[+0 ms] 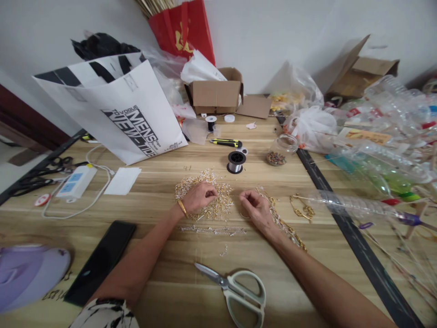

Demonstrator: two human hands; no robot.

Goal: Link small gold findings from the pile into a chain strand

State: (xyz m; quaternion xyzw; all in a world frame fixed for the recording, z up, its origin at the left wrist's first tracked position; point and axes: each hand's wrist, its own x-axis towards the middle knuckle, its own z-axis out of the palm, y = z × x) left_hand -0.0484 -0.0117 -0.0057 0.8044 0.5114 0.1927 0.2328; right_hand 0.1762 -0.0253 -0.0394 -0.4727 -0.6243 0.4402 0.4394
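Observation:
My left hand point(200, 197) rests over a pile of small gold and silver beads or findings point(218, 187), its thumb and fingers pinched together. Whatever lies between those fingertips is too small to make out. To the right, my right hand point(256, 207) is also closed in a pinch; a thin curved wire or thread point(244, 216) shows just below its fingertips. Beside that hand runs a gold and silver chain point(288, 230), partly covered by the wrist. A silver chain point(213, 230) lies straight across the table in front of the pile, with a short chain piece point(224, 250) nearer me.
Scissors point(235, 289) lie in front. Behind the pile are a wire spool point(236, 162), a utility knife point(225, 143) and a jar of beads point(277, 157). A phone point(100, 262) and white paper bag point(116, 109) are left; plastic bottles point(385, 136) crowd the right.

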